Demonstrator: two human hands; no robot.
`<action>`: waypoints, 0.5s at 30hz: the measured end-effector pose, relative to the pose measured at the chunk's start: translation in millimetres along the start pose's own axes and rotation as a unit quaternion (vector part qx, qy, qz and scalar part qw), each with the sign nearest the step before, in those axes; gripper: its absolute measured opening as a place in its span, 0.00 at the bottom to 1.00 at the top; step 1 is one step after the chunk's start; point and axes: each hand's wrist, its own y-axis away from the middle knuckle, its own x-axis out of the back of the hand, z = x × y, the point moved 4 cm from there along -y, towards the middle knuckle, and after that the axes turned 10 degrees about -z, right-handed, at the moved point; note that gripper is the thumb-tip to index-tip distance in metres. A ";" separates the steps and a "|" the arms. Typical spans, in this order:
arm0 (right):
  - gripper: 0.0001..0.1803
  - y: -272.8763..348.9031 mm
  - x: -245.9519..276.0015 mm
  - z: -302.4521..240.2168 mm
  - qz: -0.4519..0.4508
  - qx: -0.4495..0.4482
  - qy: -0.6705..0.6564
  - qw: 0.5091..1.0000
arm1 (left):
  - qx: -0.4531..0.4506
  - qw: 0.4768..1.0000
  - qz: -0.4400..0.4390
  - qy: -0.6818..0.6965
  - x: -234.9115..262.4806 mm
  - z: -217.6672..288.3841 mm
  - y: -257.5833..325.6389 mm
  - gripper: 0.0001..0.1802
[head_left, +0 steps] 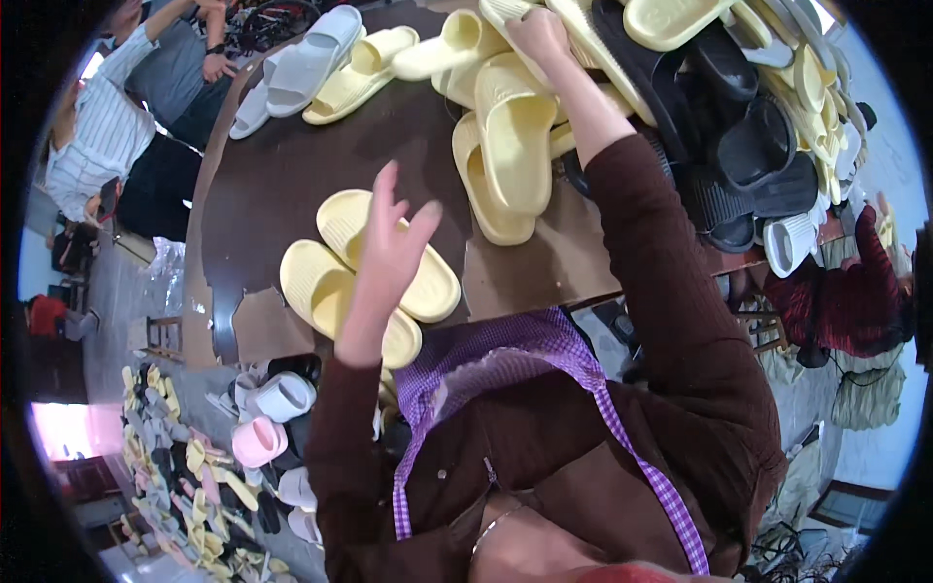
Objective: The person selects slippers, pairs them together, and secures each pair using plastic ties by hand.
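My left hand (394,238) is raised over the near left of the table, fingers spread, holding nothing. Below it a pale yellow slipper (309,277) and a second yellow slipper (434,289) lie side by side at the table's front edge, partly covered by that hand and wrist. At the far side my right hand (540,41) reaches into the pile, its fingers closed on a yellow slipper (498,14). Between the hands rests a stacked yellow slipper (517,146), toe toward me, on top of another one.
Black slippers (763,146) crowd the table's right side. Grey slippers (326,63) and a yellow slipper (364,78) lie at the far left of the brown table (292,175). Heaped slippers (194,476) cover the floor at left. Other people stand at far left and right.
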 end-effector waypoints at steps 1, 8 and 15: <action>0.19 6.6 -5.1 -0.4 -0.008 -0.002 -0.003 1.000 | 0.037 0.999 -0.022 -0.002 -7.1 1.5 -15.3 0.43; 0.11 49.8 16.6 -21.8 -0.011 0.078 0.064 0.995 | 0.196 0.976 -0.087 -0.019 -49.9 -21.7 -97.4 0.50; 0.12 124.5 54.1 -12.9 0.062 0.208 0.095 0.972 | 0.017 0.990 -0.135 0.029 -76.9 -43.0 -164.7 0.40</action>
